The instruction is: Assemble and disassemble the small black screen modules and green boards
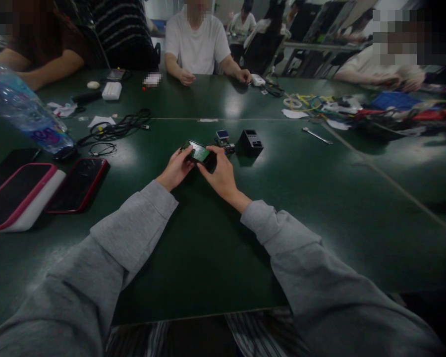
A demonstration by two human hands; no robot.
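Both of my hands hold a small dark flat device with a greenish face [197, 151] just above the green table [208, 238]. My left hand [175, 169] grips its left end with thumb and fingers. My right hand [220, 173] grips its right end, fingers curled around it. Just beyond the device lie a small blue-topped module [222, 136] and a black box-shaped part [250, 142], both apart from my hands. Grey sleeves cover both of my forearms.
Two phones in red cases [78, 183] and a white-and-pink block [22, 198] lie at left, with a plastic bottle [26, 111] and black cables [115, 130]. A wrench [316, 136] lies right of centre. Wires and parts clutter the far right [357, 109]. Other people sit across the table.
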